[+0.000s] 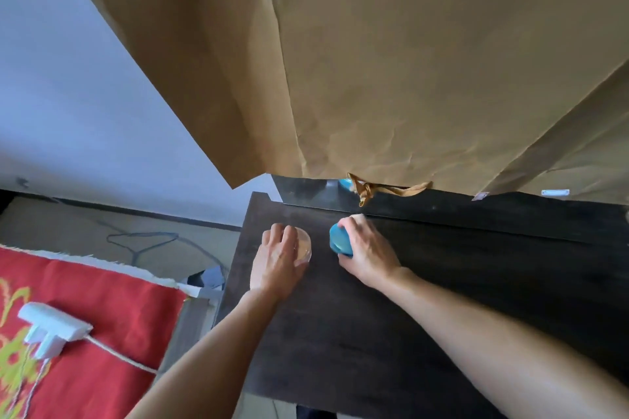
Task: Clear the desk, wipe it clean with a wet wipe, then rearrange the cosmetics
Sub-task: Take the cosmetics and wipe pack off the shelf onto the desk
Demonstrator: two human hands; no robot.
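Two hands on dark, matte wood-grain surface (pixel 442 299), head view. Left hand (pixel 277 262) cups a round clear jar (pixel 304 245) from above, fingers curled over its top; the jar is upright with pale peach contents. Right hand (pixel 369 248) wraps a smooth blue jar (pixel 338 240), tilted with its round face leftward. The jars are near each other, apart. Creased brown paper (pixel 374 61) hangs behind. Red woven cloth (pixel 102 299) with a white plug (pixel 51 326) lies at left.

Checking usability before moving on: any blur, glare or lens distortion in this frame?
Head view: wide-angle bending skews the brown paper and desk edges; the dark desk shows little detail; left hand on the clear jar and right hand on the blue jar look slightly soft.
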